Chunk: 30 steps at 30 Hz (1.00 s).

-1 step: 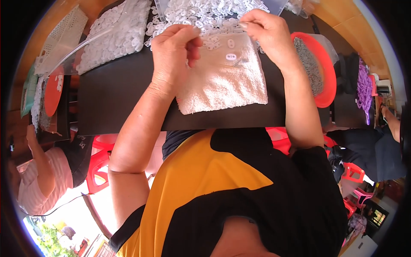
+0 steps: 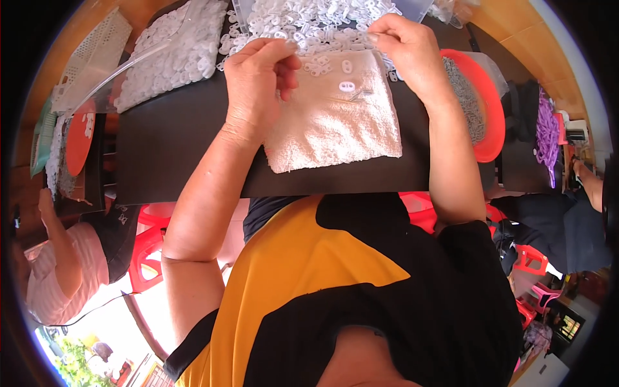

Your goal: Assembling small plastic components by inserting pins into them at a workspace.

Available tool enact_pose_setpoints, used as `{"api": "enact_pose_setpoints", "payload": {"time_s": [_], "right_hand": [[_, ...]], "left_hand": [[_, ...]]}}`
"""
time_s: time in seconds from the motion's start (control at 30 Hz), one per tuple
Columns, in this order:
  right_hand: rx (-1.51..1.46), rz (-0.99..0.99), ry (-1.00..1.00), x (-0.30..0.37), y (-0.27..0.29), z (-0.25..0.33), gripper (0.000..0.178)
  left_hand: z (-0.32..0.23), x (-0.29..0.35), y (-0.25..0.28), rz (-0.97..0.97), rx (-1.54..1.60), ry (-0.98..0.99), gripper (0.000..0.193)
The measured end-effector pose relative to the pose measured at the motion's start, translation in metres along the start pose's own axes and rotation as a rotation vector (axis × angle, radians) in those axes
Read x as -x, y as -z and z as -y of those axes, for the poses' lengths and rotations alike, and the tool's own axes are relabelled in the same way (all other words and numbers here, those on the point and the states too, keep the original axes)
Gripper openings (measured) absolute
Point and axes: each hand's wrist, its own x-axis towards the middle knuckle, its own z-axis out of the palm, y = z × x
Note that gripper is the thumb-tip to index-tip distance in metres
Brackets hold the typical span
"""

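Observation:
My left hand [image 2: 258, 80] is above the left edge of a cream towel [image 2: 335, 129], its fingers curled and thumb against the index finger. Over the far right corner, my right hand [image 2: 409, 55] pinches thumb and forefinger together. Anything in either pinch is too small to make out. On the towel lie two white plastic pieces with oval holes, a nearer one [image 2: 347, 86] and a farther one [image 2: 347, 66]. Thin metal pins [image 2: 358, 95] rest beside the nearer piece. A cluster of small white pieces [image 2: 316, 65] sits at the towel's far edge.
A heap of white plastic pieces [image 2: 309, 26] spills from a clear bin beyond my hands. At left is a bag of white pieces [image 2: 171, 55]. A red basin [image 2: 493, 122] at right holds grey metal parts [image 2: 465, 97]. Other people sit on both sides.
My right hand has shifted slightly to the right, and my left hand slightly to the left. The pieces on the towel lie as before.

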Motion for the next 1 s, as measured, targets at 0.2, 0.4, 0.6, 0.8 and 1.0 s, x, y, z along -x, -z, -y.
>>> {"api": "enact_pose_setpoints", "payload": {"time_s": [0.2, 0.4, 0.6, 0.8, 1.0], "right_hand": [[-0.119, 0.057, -0.208, -0.009, 0.028, -0.022, 0.011], [0.661, 0.256, -0.091, -0.009, 0.039, -0.003, 0.020], [0.680, 0.367, -0.008, -0.012, 0.023, -0.025, 0.022], [0.315, 0.193, -0.036, -0.008, 0.022, -0.007, 0.019], [0.252, 0.252, 0.085, 0.010, 0.010, -0.002, 0.010]], "left_hand": [[-0.002, -0.005, 0.005, -0.015, 0.066, 0.080, 0.012], [-0.002, -0.004, 0.006, -0.025, 0.062, 0.078, 0.011], [0.000, -0.005, 0.006, 0.015, 0.023, 0.053, 0.012], [-0.001, -0.004, 0.006, 0.027, -0.001, 0.051, 0.013], [0.000, -0.005, 0.006, 0.030, 0.005, 0.058, 0.013]]}}
